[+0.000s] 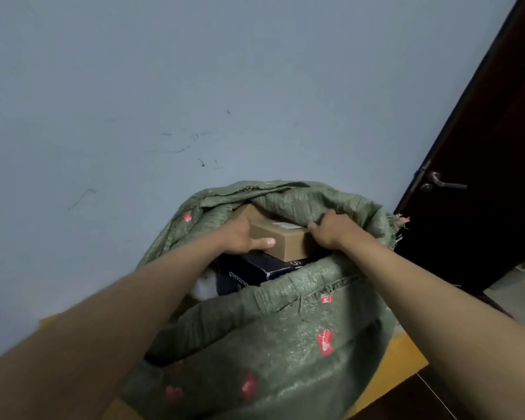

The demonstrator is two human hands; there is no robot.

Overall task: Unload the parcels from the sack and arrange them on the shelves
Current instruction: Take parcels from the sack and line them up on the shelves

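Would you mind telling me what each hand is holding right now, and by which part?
The left hand grips the brown cardboard box at its near-left corner. The right hand pinches the far rim of the green sack, pulling it back.

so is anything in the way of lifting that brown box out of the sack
Mostly no. The left hand already grips the brown box, which lies on top of a dark blue box. Only the sack's far rim fold drapes over its back end, and the right hand grips that fabric.
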